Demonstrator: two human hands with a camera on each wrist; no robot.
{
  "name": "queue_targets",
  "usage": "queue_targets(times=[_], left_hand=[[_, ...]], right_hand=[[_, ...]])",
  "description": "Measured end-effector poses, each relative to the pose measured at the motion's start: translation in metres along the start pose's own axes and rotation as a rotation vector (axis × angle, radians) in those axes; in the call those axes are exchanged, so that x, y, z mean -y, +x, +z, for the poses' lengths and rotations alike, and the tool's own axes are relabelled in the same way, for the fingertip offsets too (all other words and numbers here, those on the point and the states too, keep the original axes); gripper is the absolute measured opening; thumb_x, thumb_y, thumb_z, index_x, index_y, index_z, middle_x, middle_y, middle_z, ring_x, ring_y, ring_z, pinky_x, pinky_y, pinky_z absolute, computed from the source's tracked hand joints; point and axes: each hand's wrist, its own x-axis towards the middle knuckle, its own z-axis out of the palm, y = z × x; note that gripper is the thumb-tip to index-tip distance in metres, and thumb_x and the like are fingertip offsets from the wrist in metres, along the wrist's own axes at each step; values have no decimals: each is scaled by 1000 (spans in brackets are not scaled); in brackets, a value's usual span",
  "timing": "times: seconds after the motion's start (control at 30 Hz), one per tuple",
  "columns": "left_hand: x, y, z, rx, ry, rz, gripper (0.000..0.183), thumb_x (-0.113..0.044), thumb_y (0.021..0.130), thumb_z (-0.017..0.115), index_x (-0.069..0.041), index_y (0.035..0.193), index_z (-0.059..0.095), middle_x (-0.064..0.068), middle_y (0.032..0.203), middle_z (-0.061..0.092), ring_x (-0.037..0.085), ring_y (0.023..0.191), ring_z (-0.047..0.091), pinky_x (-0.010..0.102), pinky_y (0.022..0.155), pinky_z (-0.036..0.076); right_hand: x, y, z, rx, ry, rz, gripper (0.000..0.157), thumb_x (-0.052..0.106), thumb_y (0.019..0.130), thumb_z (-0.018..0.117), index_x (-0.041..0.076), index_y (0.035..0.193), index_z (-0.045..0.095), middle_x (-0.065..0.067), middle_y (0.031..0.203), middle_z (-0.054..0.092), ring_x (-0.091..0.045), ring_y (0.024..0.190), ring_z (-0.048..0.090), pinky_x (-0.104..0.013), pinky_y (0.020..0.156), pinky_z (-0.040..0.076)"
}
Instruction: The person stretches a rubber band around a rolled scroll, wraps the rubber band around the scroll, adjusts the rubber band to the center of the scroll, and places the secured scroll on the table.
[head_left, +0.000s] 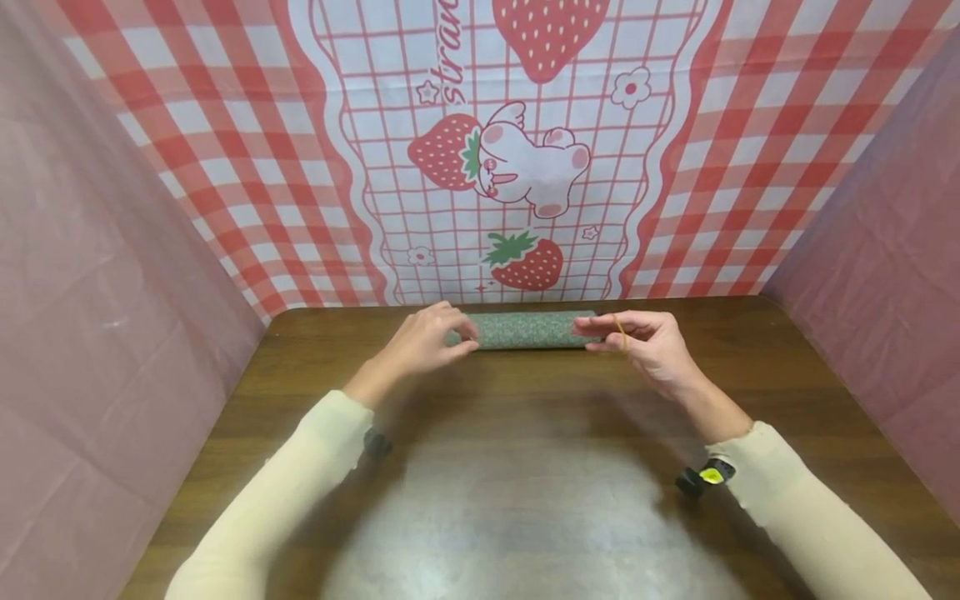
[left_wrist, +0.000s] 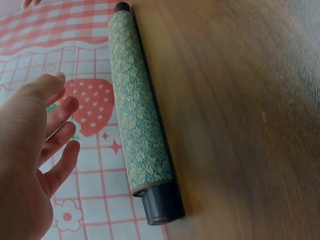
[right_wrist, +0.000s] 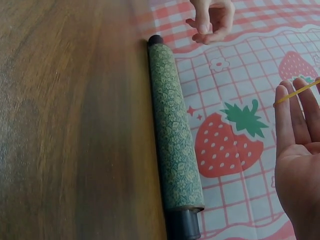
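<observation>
A rolled scroll (head_left: 525,330) in green floral fabric lies along the far edge of the table. Black end knobs show in both wrist views, where the whole scroll (left_wrist: 140,105) is visible. My left hand (head_left: 435,337) hovers by its left end with fingers loosely bent and holding nothing; the left wrist view shows a gap between them. Close to the right end is my right hand (head_left: 652,346), fingers extended. A thin yellow rubber band (right_wrist: 300,91) is stretched around those straight fingers. It also shows as a loop (head_left: 621,330) in the head view.
Behind the scroll hangs a red-and-white checked cloth (head_left: 495,250) with strawberry prints. Pink cloth walls (head_left: 127,333) stand on both sides of the brown wooden table (head_left: 510,467). A dark wrist device (head_left: 705,477) sits at the right cuff.
</observation>
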Motion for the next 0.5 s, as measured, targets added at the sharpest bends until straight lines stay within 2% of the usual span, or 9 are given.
queue_targets(times=[0.13,0.27,0.5], left_hand=[[6,-1,-1,13,8,-47,15,-26,99,86,-17,111,84,0,108,86,23,106,74,44,87,66],[13,-5,-3,25,16,-89,17,-27,100,85,-17,113,83,2,110,86,26,106,74,45,85,65],[21,-11,-4,37,14,-133,18,-27,100,84,-16,114,82,4,111,85,30,108,75,48,90,65]], right_hand=[[2,-3,-5,-17,-27,5,26,3,106,73,-2,130,81,-10,133,85,-23,126,82,-39,101,69],[3,-7,-10,-23,-33,-12,28,2,107,71,-7,132,78,-12,133,84,-24,127,82,-40,101,70],[3,-13,-17,-50,-19,-35,28,-1,108,68,-7,133,77,-13,134,84,-25,127,82,-39,103,69]])
